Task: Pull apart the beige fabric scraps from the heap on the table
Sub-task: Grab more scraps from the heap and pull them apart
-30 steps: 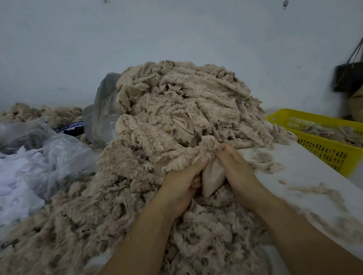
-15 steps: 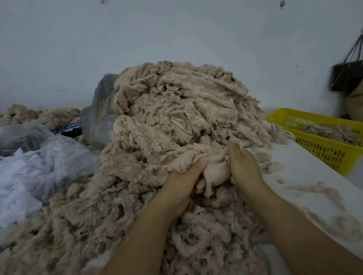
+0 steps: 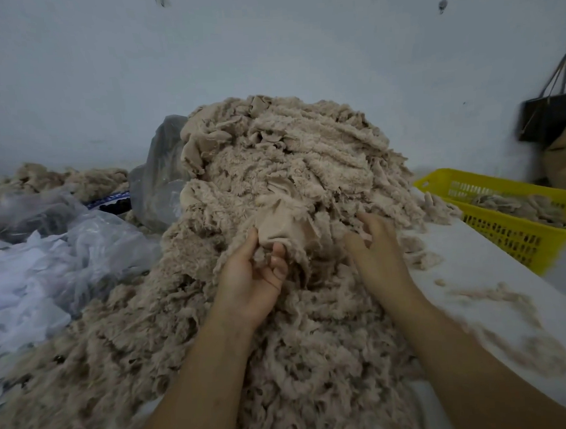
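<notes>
The heap of fabric scraps (image 3: 289, 181) sits mid-table (image 3: 474, 270), with the wall behind it. Both hands are at its near face, the left hand (image 3: 252, 275) on a scrap (image 3: 282, 227), the right hand (image 3: 375, 245) just right of it. Right of the heap, loose wisps (image 3: 510, 317) lie on the table. The basket (image 3: 512, 235) is at the right edge with scraps in it, and a bag (image 3: 545, 118) hangs behind. Plastic sheeting (image 3: 48, 266) lies left, and a second pile (image 3: 70, 179) sits far back.

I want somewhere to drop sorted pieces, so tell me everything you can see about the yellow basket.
The basket is bright yellow, plastic by its look, rectangular, with a solid rim and walls pierced by rows of slots. It stands upright at the right, beside the white table, partly cut off by the frame edge. A shallow layer of beige scraps lies inside. Whether it touches the table cannot be told.
</notes>
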Tool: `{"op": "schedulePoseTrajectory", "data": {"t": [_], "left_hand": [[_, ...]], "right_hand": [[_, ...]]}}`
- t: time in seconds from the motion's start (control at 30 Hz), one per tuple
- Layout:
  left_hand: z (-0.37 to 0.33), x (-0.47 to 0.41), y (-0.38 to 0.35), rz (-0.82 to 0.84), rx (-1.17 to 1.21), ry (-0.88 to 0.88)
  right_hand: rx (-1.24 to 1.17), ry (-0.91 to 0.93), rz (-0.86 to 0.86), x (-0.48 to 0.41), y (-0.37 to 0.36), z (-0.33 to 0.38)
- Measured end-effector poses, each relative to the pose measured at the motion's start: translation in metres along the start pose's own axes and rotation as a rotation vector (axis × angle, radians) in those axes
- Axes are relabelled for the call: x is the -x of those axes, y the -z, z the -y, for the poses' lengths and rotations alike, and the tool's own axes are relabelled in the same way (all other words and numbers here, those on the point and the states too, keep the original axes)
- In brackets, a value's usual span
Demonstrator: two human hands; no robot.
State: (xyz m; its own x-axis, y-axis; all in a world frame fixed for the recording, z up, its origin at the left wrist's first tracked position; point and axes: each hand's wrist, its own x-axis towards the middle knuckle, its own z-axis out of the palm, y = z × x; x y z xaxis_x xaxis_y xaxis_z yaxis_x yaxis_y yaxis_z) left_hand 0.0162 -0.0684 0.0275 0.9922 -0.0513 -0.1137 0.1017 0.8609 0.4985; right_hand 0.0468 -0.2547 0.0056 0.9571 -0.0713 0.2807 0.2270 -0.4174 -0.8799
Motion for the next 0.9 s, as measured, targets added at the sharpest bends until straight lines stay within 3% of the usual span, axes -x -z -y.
{"op": "schedulePoseTrajectory", "data": {"t": [0.07, 0.17, 0.27, 0.37, 0.4, 0.47, 0.53, 0.6, 0.63, 0.73, 0.83, 0.9], "left_hand": [[0.004, 0.001, -0.004, 0.000, -0.056, 0.019], [0.007, 0.004, -0.008, 0.022, -0.110, 0.038], [-0.001, 0.002, -0.007, 0.016, -0.032, -0.008], [-0.004, -0.006, -0.001, -0.086, -0.062, -0.093], [-0.001, -0.007, 0.001, -0.105, -0.195, -0.126], [0.007, -0.003, 0.004, -0.066, -0.690, -0.168], [0.017, 0.006, 0.003, -0.013, -1.090, -0.150], [0.026, 0.009, 0.000, 0.039, -1.175, -0.088], [0.030, 0.007, 0.001, 0.060, -1.146, -0.103], [0.027, 0.001, 0.000, -0.077, -0.898, -0.150], [0.012, -0.003, -0.001, 0.029, -0.554, -0.098], [0.005, -0.006, 0.000, -0.012, -0.290, -0.095]], "right_hand": [[-0.123, 0.120, 0.152, 0.009, -0.003, 0.008], [-0.019, 0.204, 0.304, 0.014, -0.014, 0.015], [-0.022, 0.165, 0.259, 0.009, -0.014, 0.009], [-0.404, 0.017, 0.166, 0.005, -0.002, 0.011], [-0.541, -0.019, 0.148, 0.003, 0.001, 0.012], [-0.649, -0.019, 0.133, 0.001, 0.002, 0.013], [-0.569, 0.048, 0.102, 0.001, 0.000, 0.012], [-0.395, 0.135, 0.094, 0.004, -0.003, 0.012], [-0.341, 0.166, 0.108, 0.006, -0.005, 0.012], [-0.286, 0.186, 0.181, 0.008, -0.008, 0.015], [-0.181, 0.192, 0.276, 0.008, -0.008, 0.012], [-0.071, 0.185, 0.276, 0.006, -0.008, 0.005]]}}
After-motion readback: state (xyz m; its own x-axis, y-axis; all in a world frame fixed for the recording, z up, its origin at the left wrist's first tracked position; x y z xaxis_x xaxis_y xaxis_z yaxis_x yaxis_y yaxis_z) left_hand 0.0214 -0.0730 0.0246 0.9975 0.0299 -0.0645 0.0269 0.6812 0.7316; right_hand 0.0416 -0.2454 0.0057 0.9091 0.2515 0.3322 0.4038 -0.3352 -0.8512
